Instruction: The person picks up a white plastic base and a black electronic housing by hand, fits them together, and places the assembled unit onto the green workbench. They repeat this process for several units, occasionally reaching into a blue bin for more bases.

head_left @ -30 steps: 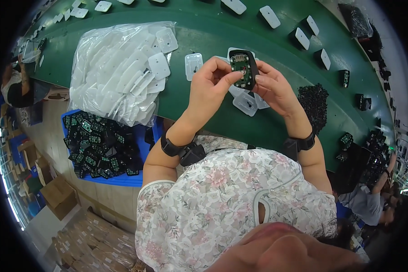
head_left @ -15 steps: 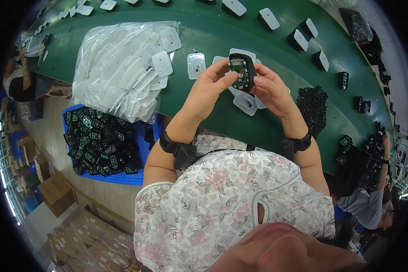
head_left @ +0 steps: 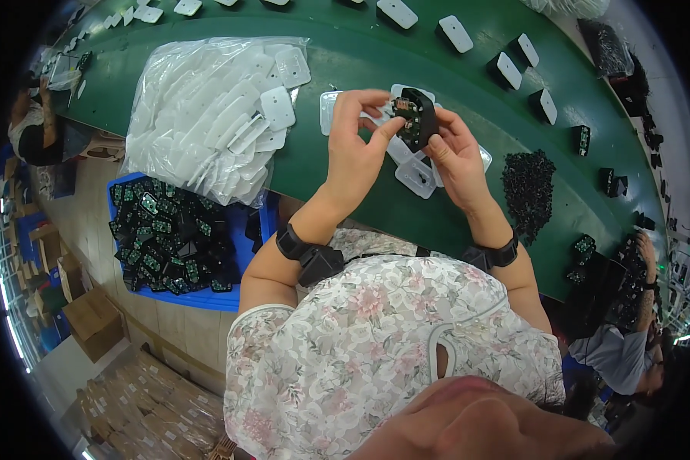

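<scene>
A black plastic housing with a green circuit board [head_left: 410, 123] is tilted up above the green table. My right hand [head_left: 458, 153] is closed on the housing's right side, its thumb on the near edge. My left hand [head_left: 356, 149] is at the board's left. Its thumb tip meets the board, while its slightly blurred index finger is stretched out near the top edge. Beneath the housing lie several clear plastic covers [head_left: 415, 176], partly hidden by it and my hands. Another clear cover [head_left: 327, 113] lies behind my left hand.
A clear bag of white plates [head_left: 215, 115] lies to the left. Below it, a blue bin [head_left: 199, 300] holds many black housings with boards. A pile of small black parts [head_left: 527, 192] is at the right. White-topped units [head_left: 506, 70] line the far side. Other people sit at both ends.
My left fingers have come off the housing's left edge and lifted, leaving the thumb at the board. The housing has turned and tilted slightly in my right hand.
</scene>
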The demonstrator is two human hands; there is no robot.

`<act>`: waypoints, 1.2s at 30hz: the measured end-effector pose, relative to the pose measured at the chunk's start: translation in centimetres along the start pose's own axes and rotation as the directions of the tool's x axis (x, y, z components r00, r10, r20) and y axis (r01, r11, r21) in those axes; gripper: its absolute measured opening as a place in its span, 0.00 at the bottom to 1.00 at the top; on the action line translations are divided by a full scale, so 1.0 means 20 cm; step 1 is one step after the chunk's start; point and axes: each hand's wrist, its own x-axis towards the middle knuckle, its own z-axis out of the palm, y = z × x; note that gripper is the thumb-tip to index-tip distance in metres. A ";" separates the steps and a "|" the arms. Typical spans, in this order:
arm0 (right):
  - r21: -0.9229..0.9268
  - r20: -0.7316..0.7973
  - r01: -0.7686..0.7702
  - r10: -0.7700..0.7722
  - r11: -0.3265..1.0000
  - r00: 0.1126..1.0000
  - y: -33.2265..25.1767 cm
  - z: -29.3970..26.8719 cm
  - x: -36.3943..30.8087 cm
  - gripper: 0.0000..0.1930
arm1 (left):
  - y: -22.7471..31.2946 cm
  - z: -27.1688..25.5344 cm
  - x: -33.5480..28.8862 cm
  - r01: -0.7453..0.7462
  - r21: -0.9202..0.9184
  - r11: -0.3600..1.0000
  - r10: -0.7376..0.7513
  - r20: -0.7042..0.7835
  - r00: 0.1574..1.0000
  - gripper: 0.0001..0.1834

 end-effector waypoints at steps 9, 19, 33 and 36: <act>0.126 0.080 -0.053 0.043 0.991 0.996 -0.03 0.00 0.01 0.22 | 0.07 -0.04 0.02 0.209 -0.161 0.965 -0.199 0.074 0.977 0.06; 0.209 0.220 -0.111 0.064 0.972 0.973 -0.02 -0.02 0.01 0.25 | 0.05 -0.02 0.02 0.171 -0.057 0.984 -0.161 0.161 0.974 0.18; 0.280 0.236 -0.230 0.166 0.932 0.958 -0.02 0.01 -0.03 0.30 | 0.05 0.02 -0.03 0.317 -0.355 0.880 -0.266 0.185 0.946 0.12; 0.315 0.274 -0.228 0.142 0.921 0.951 -0.05 0.03 -0.01 0.27 | 0.05 0.03 -0.03 0.233 -0.228 0.945 -0.209 0.123 0.970 0.14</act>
